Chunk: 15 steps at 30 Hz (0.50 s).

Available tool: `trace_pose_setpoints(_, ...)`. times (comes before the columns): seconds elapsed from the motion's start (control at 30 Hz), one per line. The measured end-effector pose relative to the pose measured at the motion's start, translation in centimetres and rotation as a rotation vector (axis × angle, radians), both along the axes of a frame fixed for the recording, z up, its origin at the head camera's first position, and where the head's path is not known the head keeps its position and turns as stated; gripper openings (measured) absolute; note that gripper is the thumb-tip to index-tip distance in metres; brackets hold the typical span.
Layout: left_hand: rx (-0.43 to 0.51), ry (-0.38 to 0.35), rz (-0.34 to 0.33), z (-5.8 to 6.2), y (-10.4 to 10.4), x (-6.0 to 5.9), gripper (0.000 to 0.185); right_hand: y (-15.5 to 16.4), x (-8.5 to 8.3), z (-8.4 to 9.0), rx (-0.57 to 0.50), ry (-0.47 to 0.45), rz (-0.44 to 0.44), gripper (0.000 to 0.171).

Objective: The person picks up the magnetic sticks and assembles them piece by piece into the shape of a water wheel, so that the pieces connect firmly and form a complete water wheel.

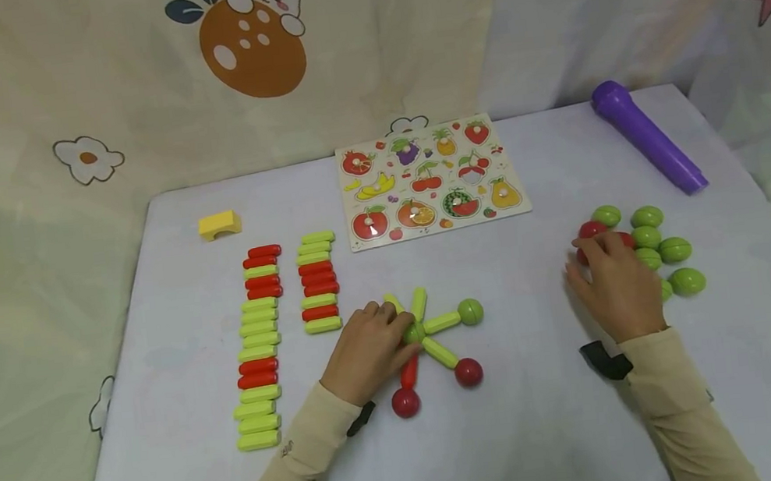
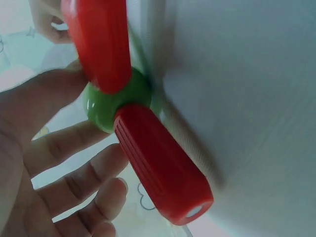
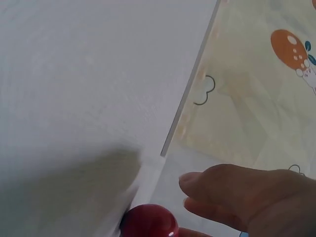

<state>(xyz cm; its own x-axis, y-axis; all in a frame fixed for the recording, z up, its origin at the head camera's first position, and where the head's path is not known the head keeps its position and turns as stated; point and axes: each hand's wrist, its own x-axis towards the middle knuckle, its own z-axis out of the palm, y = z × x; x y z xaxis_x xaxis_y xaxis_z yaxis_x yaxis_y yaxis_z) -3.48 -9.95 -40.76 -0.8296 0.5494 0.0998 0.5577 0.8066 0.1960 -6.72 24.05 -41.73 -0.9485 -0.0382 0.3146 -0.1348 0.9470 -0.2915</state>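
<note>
Fingers of the left hand [image 1: 369, 352] rest relaxed on the green hub [image 1: 412, 333] of a star of sticks [image 1: 431, 334] at table [image 1: 531, 413] centre. At three o'clock, the right hand [image 1: 614, 283] curls over a red ball [image 1: 591, 230] beside green balls [image 1: 672, 249]; whether it grips it cannot be told.

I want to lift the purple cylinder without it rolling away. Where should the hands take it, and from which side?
Probably grip the purple cylinder at its straight middle, coming from above with fingers across its two long sides. It lies flat on the table, slanted, with a wider rounded cap at the far end, so the even middle likely gives the steadiest hold.
</note>
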Motion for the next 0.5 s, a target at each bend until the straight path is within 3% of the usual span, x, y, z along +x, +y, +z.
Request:
trace_pose_setpoints(0.3,-0.018,-0.013,-0.039,0.3,0.4,-0.4,0.031,-0.1,0.6,0.2,0.024,-0.067,0.016,0.032)
trace_pose_setpoints(0.5,-0.023,-0.108,-0.07,1.1,0.3,-0.9,0.029,-0.2,1.0,0.6,-0.018,-0.128,0.076,0.029)
